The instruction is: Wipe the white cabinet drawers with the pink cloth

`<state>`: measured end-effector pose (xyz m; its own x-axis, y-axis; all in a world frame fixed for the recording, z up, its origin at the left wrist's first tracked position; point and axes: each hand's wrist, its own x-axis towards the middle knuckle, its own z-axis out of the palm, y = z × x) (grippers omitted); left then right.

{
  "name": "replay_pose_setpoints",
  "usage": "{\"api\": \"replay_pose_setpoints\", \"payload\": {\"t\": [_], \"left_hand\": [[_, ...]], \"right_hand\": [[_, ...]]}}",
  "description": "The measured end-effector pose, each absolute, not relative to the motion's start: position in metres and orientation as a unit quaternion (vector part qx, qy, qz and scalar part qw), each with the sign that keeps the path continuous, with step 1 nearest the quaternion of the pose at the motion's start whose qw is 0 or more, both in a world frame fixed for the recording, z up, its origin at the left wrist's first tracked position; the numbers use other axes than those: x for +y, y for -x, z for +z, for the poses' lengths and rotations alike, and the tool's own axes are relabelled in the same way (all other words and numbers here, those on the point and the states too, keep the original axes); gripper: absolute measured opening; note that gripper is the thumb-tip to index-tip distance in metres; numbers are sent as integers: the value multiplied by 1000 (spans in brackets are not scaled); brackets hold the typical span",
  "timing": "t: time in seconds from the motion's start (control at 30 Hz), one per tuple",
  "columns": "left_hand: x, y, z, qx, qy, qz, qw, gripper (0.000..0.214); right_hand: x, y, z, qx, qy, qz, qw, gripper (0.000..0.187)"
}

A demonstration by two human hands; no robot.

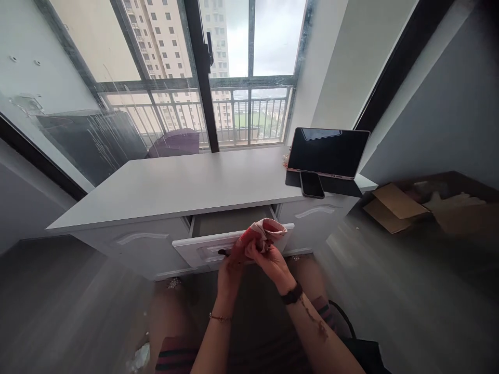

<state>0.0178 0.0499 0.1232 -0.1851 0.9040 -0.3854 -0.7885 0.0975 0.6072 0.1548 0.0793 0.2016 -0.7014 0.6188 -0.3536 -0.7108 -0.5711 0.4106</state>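
Both my hands meet low in the middle, in front of a white desk (187,187). My left hand (230,270) and my right hand (271,262) together grip a bunched red-and-white cloth (263,234). The cloth is held just in front of the desk's middle drawer (210,246), which is pulled partly out. A thin bracelet is on my left wrist and a dark band on my right wrist. My knees show below the hands.
A tablet (327,151) stands propped at the desk's right end with a phone (312,184) lying before it. Cardboard pieces (393,208) lie on the floor at right. A large window with a railing is behind the desk. A purple chair (175,143) stands outside.
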Motion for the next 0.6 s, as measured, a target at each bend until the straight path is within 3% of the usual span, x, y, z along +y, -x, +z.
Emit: {"api": "replay_pose_setpoints", "payload": {"t": [0.17, 0.43, 0.6], "left_hand": [[49, -22, 125, 386, -61, 683, 617, 4], [50, -22, 119, 404, -72, 694, 592, 6], [58, -19, 117, 428, -70, 689, 581, 11]], "right_hand": [[86, -200, 190, 233, 99, 864, 436, 22], [84, -235, 181, 244, 121, 827, 492, 26], [78, -241, 153, 48, 296, 717, 629, 19]]}}
